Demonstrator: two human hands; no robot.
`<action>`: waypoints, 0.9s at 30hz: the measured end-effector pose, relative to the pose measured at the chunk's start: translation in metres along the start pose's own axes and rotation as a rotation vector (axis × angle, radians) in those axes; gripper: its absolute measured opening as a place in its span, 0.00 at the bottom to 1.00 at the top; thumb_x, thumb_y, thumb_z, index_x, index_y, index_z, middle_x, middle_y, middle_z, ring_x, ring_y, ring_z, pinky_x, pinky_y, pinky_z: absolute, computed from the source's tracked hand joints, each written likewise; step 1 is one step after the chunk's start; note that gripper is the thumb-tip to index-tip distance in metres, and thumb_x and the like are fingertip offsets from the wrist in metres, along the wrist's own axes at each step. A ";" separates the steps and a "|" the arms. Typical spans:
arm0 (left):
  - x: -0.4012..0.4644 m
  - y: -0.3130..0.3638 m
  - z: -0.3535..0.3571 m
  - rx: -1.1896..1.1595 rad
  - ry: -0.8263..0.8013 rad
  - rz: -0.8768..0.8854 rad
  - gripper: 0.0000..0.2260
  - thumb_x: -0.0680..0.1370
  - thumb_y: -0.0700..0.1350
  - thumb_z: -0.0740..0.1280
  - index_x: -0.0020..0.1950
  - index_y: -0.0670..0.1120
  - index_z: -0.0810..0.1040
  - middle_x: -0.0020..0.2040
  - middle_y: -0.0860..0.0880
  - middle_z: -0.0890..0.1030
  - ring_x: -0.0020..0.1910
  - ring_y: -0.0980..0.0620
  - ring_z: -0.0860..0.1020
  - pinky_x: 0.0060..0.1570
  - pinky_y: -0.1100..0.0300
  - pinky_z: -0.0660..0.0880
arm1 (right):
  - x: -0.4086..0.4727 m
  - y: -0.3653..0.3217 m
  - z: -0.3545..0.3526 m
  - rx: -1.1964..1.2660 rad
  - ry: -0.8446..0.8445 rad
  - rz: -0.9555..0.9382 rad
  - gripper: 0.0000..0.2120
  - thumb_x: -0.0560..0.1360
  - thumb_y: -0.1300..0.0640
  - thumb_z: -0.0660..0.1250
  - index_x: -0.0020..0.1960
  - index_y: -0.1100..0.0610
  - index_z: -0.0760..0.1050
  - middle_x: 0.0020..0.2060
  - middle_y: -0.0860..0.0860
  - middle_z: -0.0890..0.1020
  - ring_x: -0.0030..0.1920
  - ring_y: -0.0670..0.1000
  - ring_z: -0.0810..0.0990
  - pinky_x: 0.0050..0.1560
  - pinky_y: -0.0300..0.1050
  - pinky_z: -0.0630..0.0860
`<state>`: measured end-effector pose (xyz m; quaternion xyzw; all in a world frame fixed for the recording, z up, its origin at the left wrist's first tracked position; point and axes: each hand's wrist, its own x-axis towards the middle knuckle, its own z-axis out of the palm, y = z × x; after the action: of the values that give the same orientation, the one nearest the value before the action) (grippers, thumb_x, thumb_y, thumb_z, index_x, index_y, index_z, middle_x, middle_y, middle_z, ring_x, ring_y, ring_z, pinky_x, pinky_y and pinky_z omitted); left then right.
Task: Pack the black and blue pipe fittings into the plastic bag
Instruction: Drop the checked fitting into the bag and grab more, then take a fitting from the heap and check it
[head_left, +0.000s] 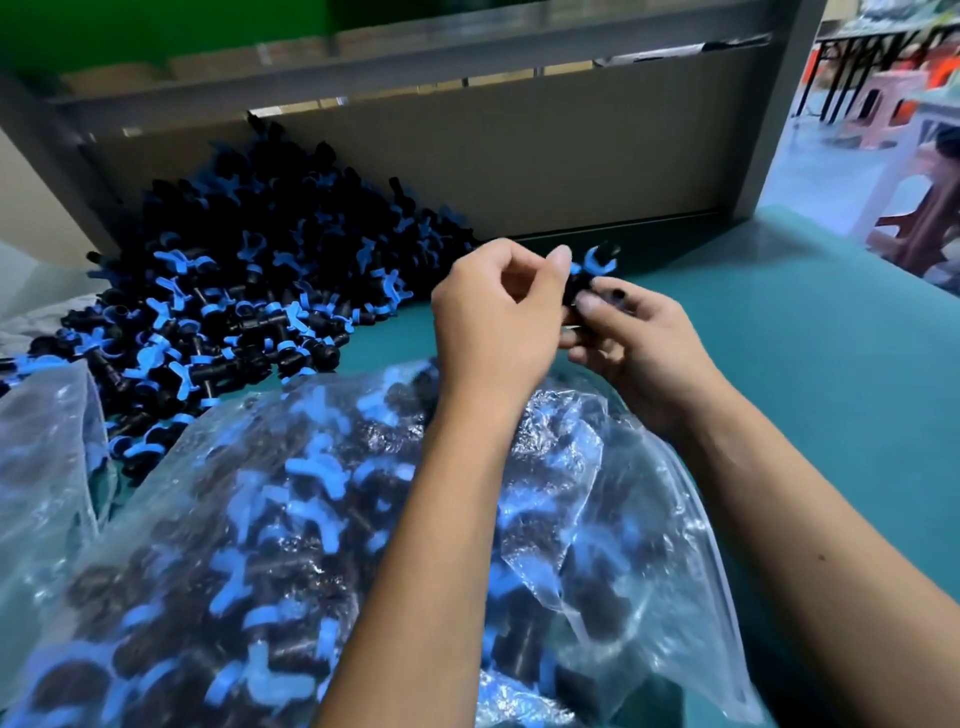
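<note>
Green matting is being used as the cover of the workbench (779, 364), which is being closed off at the back by a grey panel (519, 156) in a metal frame; pink plastic stools (883, 109) are being glimpsed, blurred, in the room beyond the right post. Against the panel, at the left, a large pile of loose fittings (234, 291) is being kept, black bodies with blue wing-shaped collars, spilling forward over the mat. Nearest the camera, a clear plastic bag (649, 519) is being filled; it is lying on the bench, crumpled, with many fittings showing through its film. A second clear bag (41, 457) is being seen at the left edge, just beside the pile.

Above the far end of the plastic bag, both hands are being held close together. A black and blue fitting (592, 273) is being held between them: the right hand (639, 343) is being curled round its black body, thumb and forefinger pinching it, while the left hand (498, 317) is being kept with fingers bent, its thumb tip being pressed against the blue collar. How many pieces are being gripped cannot be told
</note>
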<state>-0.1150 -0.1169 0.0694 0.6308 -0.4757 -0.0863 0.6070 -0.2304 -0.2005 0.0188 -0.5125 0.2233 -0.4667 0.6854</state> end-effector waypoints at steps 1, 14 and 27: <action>0.000 0.001 -0.002 0.106 -0.084 0.066 0.04 0.77 0.41 0.70 0.44 0.47 0.83 0.40 0.52 0.84 0.44 0.54 0.82 0.51 0.52 0.79 | 0.002 -0.002 -0.007 0.072 0.051 0.059 0.05 0.80 0.60 0.66 0.55 0.59 0.77 0.39 0.54 0.85 0.34 0.49 0.81 0.34 0.37 0.77; -0.003 -0.005 -0.015 0.526 -0.629 0.207 0.09 0.72 0.36 0.67 0.32 0.47 0.77 0.46 0.48 0.83 0.52 0.46 0.79 0.54 0.50 0.78 | -0.004 -0.030 -0.043 0.010 0.025 0.235 0.09 0.81 0.50 0.62 0.51 0.54 0.76 0.30 0.50 0.70 0.27 0.46 0.66 0.21 0.34 0.58; 0.003 0.018 -0.027 0.142 -0.020 0.346 0.10 0.62 0.33 0.60 0.30 0.44 0.79 0.37 0.54 0.84 0.34 0.56 0.81 0.34 0.63 0.77 | -0.020 -0.042 -0.016 -0.603 -0.707 0.360 0.11 0.78 0.55 0.67 0.38 0.53 0.81 0.26 0.48 0.71 0.25 0.45 0.61 0.26 0.35 0.55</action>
<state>-0.1031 -0.0972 0.0928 0.5799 -0.5878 0.0467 0.5621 -0.2696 -0.1922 0.0479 -0.7682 0.1870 -0.0533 0.6100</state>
